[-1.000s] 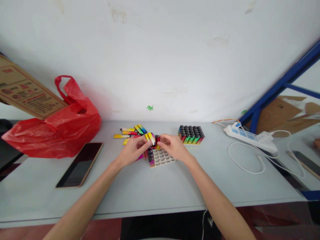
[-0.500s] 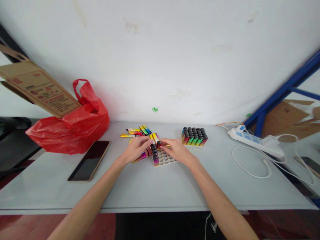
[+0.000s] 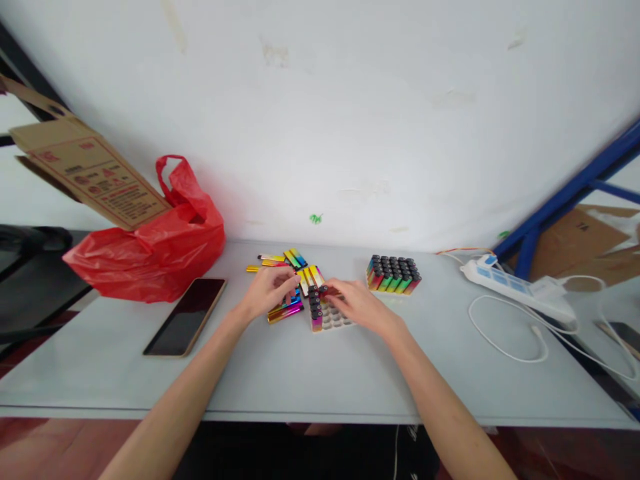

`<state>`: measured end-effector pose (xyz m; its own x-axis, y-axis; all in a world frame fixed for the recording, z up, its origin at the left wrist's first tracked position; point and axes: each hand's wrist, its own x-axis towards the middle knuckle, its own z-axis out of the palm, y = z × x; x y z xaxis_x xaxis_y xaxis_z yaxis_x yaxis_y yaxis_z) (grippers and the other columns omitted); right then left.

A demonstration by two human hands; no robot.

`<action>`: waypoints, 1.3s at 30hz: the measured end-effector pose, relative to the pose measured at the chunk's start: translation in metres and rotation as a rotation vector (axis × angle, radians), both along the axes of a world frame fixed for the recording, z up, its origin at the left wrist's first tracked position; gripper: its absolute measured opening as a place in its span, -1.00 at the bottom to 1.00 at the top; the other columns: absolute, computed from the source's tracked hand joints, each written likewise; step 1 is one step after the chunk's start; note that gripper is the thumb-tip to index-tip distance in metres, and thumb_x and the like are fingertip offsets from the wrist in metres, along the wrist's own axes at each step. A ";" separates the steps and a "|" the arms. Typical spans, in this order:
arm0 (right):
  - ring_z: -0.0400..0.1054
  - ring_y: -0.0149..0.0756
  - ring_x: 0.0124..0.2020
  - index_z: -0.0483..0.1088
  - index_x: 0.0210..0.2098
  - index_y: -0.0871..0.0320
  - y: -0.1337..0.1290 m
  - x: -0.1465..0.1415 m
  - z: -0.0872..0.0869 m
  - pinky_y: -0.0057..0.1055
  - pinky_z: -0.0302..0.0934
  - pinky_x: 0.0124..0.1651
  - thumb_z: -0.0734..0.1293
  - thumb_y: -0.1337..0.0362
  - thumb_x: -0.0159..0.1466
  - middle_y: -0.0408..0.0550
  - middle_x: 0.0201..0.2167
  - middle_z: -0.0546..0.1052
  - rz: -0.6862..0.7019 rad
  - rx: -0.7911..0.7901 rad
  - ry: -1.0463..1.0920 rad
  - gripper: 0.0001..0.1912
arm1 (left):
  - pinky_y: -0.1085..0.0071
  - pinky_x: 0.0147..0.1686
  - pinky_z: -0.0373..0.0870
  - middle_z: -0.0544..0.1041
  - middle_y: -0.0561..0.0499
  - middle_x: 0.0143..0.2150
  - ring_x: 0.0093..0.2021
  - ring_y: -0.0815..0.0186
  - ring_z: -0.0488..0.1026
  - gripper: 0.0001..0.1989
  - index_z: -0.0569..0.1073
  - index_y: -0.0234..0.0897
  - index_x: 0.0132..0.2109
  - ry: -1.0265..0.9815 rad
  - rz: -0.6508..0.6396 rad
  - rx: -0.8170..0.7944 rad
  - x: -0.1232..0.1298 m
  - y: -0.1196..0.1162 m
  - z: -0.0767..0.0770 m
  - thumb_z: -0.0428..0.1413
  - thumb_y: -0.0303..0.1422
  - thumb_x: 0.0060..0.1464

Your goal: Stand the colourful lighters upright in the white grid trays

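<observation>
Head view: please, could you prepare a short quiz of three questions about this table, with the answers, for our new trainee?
1. Which hand of the person is over the white holed tray, the left or the right?
2. True or false: a row of standing pieces lines the left edge of the tray in the view.
3. Fill in: the large block of upright pieces, right of the tray, has ____ tops.

Key:
1. The right hand.
2. True.
3. Black.
</observation>
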<state>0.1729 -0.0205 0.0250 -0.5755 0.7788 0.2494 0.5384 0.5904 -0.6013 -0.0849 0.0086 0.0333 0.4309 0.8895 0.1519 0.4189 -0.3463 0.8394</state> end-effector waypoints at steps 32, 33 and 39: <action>0.47 -0.14 -0.10 0.60 -0.02 0.17 0.014 0.015 -0.015 -0.24 0.31 0.02 0.39 0.28 0.41 0.07 -0.16 0.59 -0.198 -0.013 -0.118 -0.80 | 0.46 -0.53 0.38 0.61 0.03 -0.40 -0.55 0.31 0.47 -0.54 0.56 -0.24 0.12 0.094 -0.109 -0.147 0.020 -0.019 0.006 0.01 -0.03 0.36; 0.46 -0.14 -0.11 0.60 -0.04 0.17 0.014 0.014 -0.015 -0.24 0.30 0.02 0.39 0.27 0.41 0.06 -0.18 0.58 -0.206 -0.018 -0.140 -0.81 | 0.47 -0.55 0.36 0.58 0.05 -0.45 -0.58 0.32 0.45 -0.53 0.55 -0.25 0.13 0.101 -0.134 -0.177 0.021 -0.020 0.006 0.00 -0.02 0.37; 0.44 -0.17 -0.05 0.50 -0.13 0.16 0.008 0.023 -0.006 -0.27 0.28 0.05 0.39 0.34 0.39 0.03 -0.13 0.53 -0.264 -0.037 -0.067 -0.94 | 0.48 -0.50 0.40 0.55 0.06 -0.48 -0.53 0.31 0.50 -0.55 0.58 -0.27 -0.07 0.094 -0.139 -0.184 0.023 -0.019 0.007 0.01 0.00 0.35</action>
<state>0.1958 -0.0123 0.0189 -0.3654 0.9120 0.1863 0.7099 0.4025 -0.5779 -0.0614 -0.0107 0.0406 0.5553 0.8299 -0.0537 0.4571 -0.2506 0.8534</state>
